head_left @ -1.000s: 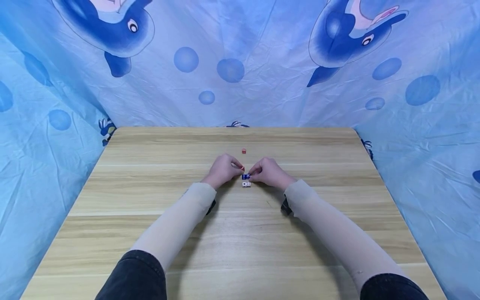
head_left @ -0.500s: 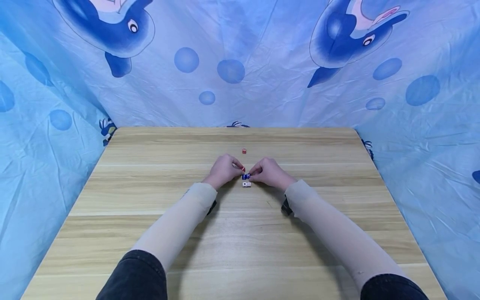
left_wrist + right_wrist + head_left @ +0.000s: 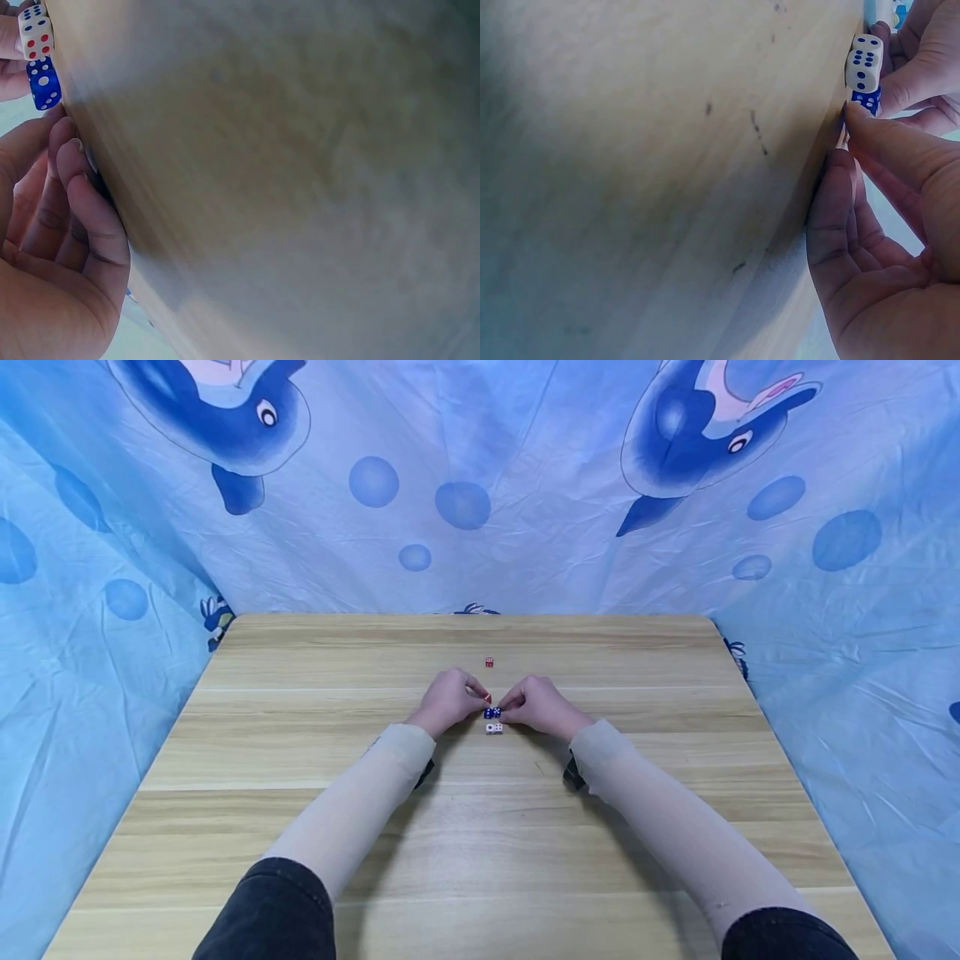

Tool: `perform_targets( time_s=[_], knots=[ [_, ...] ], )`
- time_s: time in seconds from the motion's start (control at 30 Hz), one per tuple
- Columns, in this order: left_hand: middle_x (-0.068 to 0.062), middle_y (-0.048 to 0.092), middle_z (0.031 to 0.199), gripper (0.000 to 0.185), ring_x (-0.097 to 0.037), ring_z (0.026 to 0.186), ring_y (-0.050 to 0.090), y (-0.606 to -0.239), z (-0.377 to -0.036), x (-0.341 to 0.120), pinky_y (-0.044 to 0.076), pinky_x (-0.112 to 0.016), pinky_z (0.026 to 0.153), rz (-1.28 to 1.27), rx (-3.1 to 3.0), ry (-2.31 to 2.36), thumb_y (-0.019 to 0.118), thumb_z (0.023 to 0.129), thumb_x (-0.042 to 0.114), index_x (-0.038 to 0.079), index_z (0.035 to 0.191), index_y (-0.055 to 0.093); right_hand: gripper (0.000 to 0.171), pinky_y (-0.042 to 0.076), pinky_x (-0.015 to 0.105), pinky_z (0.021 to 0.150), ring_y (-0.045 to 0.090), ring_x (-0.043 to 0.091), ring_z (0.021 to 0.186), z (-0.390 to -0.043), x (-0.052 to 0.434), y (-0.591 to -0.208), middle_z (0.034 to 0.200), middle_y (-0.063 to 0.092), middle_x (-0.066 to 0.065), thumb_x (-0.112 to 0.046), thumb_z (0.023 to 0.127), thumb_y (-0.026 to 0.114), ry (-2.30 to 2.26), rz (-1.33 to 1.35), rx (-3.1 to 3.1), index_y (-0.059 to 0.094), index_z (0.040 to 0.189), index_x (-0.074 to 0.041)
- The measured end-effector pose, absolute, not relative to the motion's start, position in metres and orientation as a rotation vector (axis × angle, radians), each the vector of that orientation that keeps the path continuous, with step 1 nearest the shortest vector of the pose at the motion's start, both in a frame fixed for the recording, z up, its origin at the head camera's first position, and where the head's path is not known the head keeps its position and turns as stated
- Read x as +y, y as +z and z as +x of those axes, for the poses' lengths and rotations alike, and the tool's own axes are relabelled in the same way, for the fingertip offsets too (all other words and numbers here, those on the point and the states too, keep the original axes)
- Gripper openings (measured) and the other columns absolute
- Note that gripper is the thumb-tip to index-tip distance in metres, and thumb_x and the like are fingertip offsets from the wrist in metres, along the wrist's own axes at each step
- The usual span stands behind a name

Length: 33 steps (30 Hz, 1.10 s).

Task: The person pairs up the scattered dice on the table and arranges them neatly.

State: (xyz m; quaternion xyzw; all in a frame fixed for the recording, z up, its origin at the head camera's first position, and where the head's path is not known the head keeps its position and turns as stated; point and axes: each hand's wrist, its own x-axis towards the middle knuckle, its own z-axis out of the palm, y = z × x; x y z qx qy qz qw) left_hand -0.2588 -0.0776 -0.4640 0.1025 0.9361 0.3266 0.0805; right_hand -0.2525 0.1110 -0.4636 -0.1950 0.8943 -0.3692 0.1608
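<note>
Dice stack sits near the middle of the wooden table [image 3: 300, 760], slightly toward the far edge. White die [image 3: 493, 728] is the nearest one to the person in the head view, touching the tabletop. Blue die [image 3: 492, 713] lies directly against it on the far side. The wrist views show these two dice pressed face to face in a line. A red die [image 3: 487, 698] shows just beyond the blue die, between the fingertips of both hands; only a sliver of it is visible.

Left hand [image 3: 447, 701]: fingers curled in, thumb and forefinger pinching at the red die from the left. In the left wrist view the remaining fingers [image 3: 79, 217] are folded toward the palm, near the table surface. Whether the tips also touch the blue die cannot be told.

Right hand [image 3: 538, 705]: fingers curled, fingertips brought up to the dice from the right. In the right wrist view the thumb [image 3: 900, 150] lies against the blue die [image 3: 865, 101], with the white die [image 3: 863, 63] just beside it. The grip reads as a pinch on the blue die.

Both forearms wear pale sleeves [image 3: 352, 810] and lie low over the table.

A second red die [image 3: 488, 662] stands alone farther back, apart from the hands. Blue cloth with a dolphin print [image 3: 480, 485] hangs behind and at both sides.
</note>
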Motion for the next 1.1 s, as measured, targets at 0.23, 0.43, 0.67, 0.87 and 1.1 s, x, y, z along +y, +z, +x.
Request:
perform_targets(
  time_s=[0.23, 0.43, 0.67, 0.87, 1.1],
  knots=[
    [0.009, 0.065, 0.087, 0.015, -0.011, 0.084, 0.055, -0.463, -0.257, -0.078, 0.043, -0.028, 0.074, 0.300, 2.801, 0.978, 0.079, 0.069, 0.024, 0.019, 0.082, 0.073, 0.018, 0.046, 0.028, 0.062, 0.059, 0.011, 0.065, -0.253, 0.112, -0.463, 0.070, 0.065, -0.008, -0.020, 0.073, 0.077, -1.032, -0.557, 2.555, 0.072, 0.089, -0.014],
    [0.009, 0.065, 0.087, 0.015, -0.011, 0.084, 0.055, -0.464, -0.256, -0.077, 0.042, -0.027, 0.074, 0.299, 2.809, 0.972, 0.079, 0.070, 0.024, 0.019, 0.083, 0.073, 0.018, 0.047, 0.029, 0.064, 0.059, 0.011, 0.067, -0.252, 0.114, -0.461, 0.076, 0.066, -0.005, -0.017, 0.075, 0.075, -1.038, -0.554, 2.551, 0.072, 0.092, -0.013],
    [0.006, 0.065, 0.092, 0.016, -0.014, 0.092, 0.054, -0.462, -0.254, -0.076, 0.041, -0.031, 0.081, 0.270, 2.789, 0.977, 0.078, 0.070, 0.024, 0.018, 0.084, 0.073, 0.021, 0.048, 0.028, 0.068, 0.059, 0.010, 0.075, -0.261, 0.118, -0.460, 0.085, 0.065, -0.006, -0.022, 0.077, 0.073, -1.060, -0.470, 2.597, 0.071, 0.096, -0.012],
    [0.008, 0.064, 0.091, 0.016, -0.013, 0.093, 0.054, -0.464, -0.254, -0.076, 0.040, -0.031, 0.084, 0.253, 2.786, 0.988, 0.078, 0.070, 0.024, 0.019, 0.084, 0.073, 0.025, 0.049, 0.030, 0.062, 0.059, 0.016, 0.071, -0.277, 0.118, -0.457, 0.082, 0.063, -0.001, -0.022, 0.079, 0.071, -1.124, -0.400, 2.603, 0.069, 0.101, -0.011],
    [0.010, 0.064, 0.087, 0.015, -0.011, 0.088, 0.054, -0.468, -0.256, -0.077, 0.041, -0.029, 0.082, 0.264, 2.794, 1.002, 0.079, 0.069, 0.025, 0.020, 0.081, 0.072, 0.029, 0.048, 0.030, 0.069, 0.057, 0.014, 0.080, -0.293, 0.113, -0.459, 0.096, 0.062, -0.002, -0.027, 0.079, 0.071, -1.174, -0.323, 2.637, 0.067, 0.104, -0.013]
  ],
)
